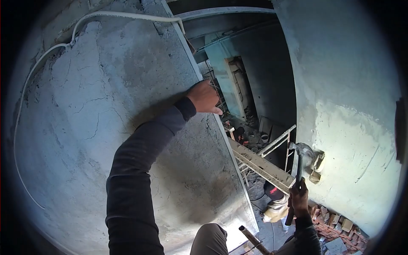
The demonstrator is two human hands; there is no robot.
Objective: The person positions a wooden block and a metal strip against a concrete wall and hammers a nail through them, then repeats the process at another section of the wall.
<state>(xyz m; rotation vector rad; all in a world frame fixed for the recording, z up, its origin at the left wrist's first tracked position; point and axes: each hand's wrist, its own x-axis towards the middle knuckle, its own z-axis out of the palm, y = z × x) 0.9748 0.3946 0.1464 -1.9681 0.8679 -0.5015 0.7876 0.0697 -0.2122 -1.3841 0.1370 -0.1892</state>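
Note:
My left hand (205,97) is closed over the long vertical edge of the grey plastered wall (170,72), thumb on the near side and fingertips hidden behind the edge. In my right hand (299,199), at the lower right, is a hammer (300,163), held by its dark handle with the metal head up. Behind the hammer head, a rough recess (317,166) with broken edges shows in the right wall (344,131). My knee (209,240) is at the bottom, between the two arms.
A dusty plank (261,165) spans the opening, beside a metal scaffold frame (278,141). Below is a person in a dark cap (274,191). Broken bricks (340,227) are heaped at lower right. A pipe end (248,233) stands near my knee; a pale conduit (123,15) runs along the left wall.

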